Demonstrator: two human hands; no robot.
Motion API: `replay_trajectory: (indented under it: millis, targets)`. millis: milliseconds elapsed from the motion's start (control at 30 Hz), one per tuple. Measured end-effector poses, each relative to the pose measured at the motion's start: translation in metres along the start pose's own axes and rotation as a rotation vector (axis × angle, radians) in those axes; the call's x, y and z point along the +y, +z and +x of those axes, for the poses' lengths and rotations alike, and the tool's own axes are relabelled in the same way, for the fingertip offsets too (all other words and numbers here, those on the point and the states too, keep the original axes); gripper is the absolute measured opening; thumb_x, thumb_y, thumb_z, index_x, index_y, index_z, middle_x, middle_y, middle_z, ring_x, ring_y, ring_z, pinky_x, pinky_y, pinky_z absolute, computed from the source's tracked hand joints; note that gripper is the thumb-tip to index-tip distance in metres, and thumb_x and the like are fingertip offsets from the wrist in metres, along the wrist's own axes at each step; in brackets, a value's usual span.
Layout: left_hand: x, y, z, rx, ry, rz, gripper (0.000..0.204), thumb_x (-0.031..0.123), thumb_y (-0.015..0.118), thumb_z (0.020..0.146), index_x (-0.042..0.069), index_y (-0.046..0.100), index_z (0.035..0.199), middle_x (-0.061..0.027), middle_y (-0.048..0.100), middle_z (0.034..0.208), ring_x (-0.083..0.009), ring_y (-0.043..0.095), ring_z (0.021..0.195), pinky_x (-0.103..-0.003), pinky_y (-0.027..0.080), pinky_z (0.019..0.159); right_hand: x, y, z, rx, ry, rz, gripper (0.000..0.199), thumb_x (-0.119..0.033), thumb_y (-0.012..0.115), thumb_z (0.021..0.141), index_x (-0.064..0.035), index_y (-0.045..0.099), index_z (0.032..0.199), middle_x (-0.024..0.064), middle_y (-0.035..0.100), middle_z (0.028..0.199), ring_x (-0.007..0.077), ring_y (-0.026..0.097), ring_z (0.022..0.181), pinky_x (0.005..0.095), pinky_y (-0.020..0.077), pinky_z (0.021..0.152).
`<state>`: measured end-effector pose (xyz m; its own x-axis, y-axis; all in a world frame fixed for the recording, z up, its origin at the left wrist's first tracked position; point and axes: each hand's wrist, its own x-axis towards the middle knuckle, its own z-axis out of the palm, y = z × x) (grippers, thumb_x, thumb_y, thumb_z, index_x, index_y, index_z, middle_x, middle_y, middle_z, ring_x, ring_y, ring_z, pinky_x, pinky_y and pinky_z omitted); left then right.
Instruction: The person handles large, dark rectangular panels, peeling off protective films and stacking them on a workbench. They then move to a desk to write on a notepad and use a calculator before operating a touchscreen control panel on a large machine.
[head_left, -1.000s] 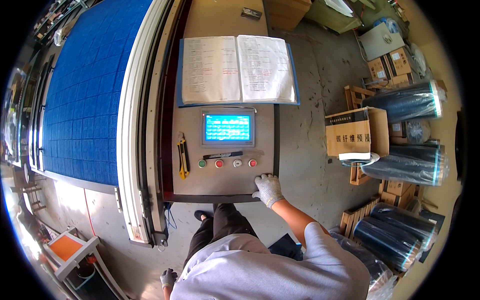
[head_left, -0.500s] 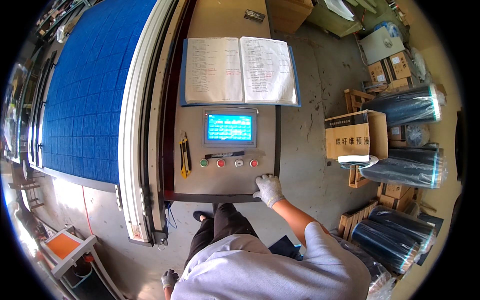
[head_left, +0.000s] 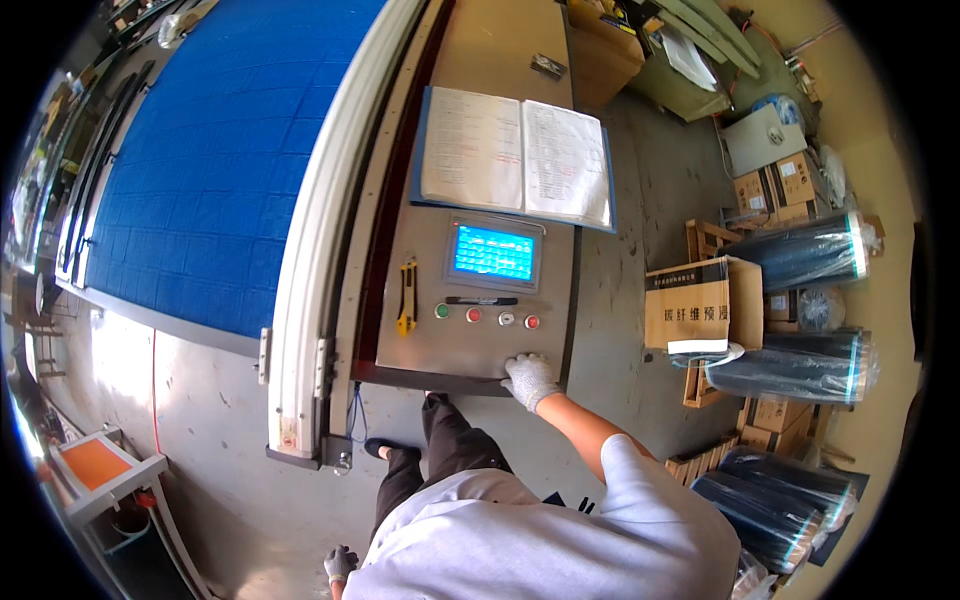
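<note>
My right hand [head_left: 528, 380], in a light knit glove, rests with fingers stretched out over the near right edge of a metal control panel [head_left: 430, 352]. It holds nothing. Low at my left side hangs my gloved left hand [head_left: 341, 563], fingers loosely bent and a little apart, with nothing visible in it. On the panel are a lit blue touchscreen [head_left: 493, 252], a black marker [head_left: 482, 301] and a row of several push buttons [head_left: 474, 315]. A yellow utility knife [head_left: 407, 298] lies to their left. Beyond the screen, an open binder [head_left: 566, 160] shows its pages.
A white machine rail [head_left: 335, 200] runs along the panel's left, beside a wide blue bed [head_left: 210, 180]. Right of the panel stand an open cardboard box [head_left: 686, 300] and several plastic-wrapped dark rolls [head_left: 795, 365]. An orange-topped stand [head_left: 97, 462] is at lower left.
The view has shifted, so the panel, screen and binder appear farther right and tilted. My feet and legs have changed position. My right hand stays on the panel edge; my left still hangs down.
</note>
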<state>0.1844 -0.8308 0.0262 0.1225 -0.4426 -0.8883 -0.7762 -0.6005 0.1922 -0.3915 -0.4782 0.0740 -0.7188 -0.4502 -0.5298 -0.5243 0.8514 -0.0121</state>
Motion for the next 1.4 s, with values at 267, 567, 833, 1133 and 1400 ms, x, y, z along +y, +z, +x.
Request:
replay_trajectory:
  millis: [267,567,833,1133,1400]
  targets:
    - [-0.131,-0.05,0.057,-0.064,0.022,-0.206,0.029,0.026,0.06,0.089,-0.002,0.062,0.095,-0.0184,0.067,0.075,-0.0233,0.064,0.059,-0.036,0.051,0.052,-0.148,0.008,0.001,-0.185,-0.246,-0.017,0.041,-0.045,0.062,0.083,-0.0082,0.069,0.1,0.0152,0.069,0.1,0.0326,0.066,0.094,0.0466,0.051,0.08]
    - [-0.26,-0.193,0.091,0.153,0.449,0.347,0.016,0.02,0.066,0.08,0.007,0.062,0.089,-0.0159,0.066,0.079,-0.0256,0.065,0.066,-0.039,0.052,0.056,-0.359,0.067,-0.027,-0.298,-0.311,-0.025,0.066,-0.064,0.052,0.083,-0.0009,0.07,0.088,0.0213,0.069,0.087,0.0349,0.067,0.089,0.045,0.0506,0.08]
    - [-0.296,-0.301,0.108,0.446,0.128,-0.735,0.042,0.032,0.058,0.087,-0.006,0.064,0.101,-0.0181,0.068,0.087,-0.0235,0.066,0.076,-0.035,0.051,0.068,-0.56,0.145,-0.024,-0.552,-0.42,-0.134,0.045,-0.045,0.06,0.087,-0.0031,0.07,0.074,0.0124,0.067,0.067,0.0245,0.062,0.056,0.0387,0.0509,0.06]
    - [-0.425,-0.405,0.163,0.458,-0.184,-0.79,0.047,0.04,0.057,0.087,-0.001,0.065,0.11,-0.0196,0.07,0.095,-0.0323,0.067,0.087,-0.041,0.051,0.08,-0.943,0.15,-0.004,-0.489,-0.374,0.176,0.017,-0.015,0.064,0.086,-0.0002,0.059,0.079,0.0099,0.056,0.066,0.019,0.051,0.048,0.0365,0.0419,0.042]
    - [-0.529,-0.425,0.157,0.733,-0.66,-1.433,0.042,0.03,0.059,0.087,-0.008,0.062,0.105,-0.0187,0.068,0.08,-0.0256,0.065,0.07,-0.038,0.05,0.067,-1.386,0.287,-0.144,-0.461,-0.919,-0.449,0.022,-0.021,0.066,0.083,0.0009,0.063,0.084,0.0088,0.059,0.062,0.018,0.054,0.049,0.0336,0.0445,0.048]
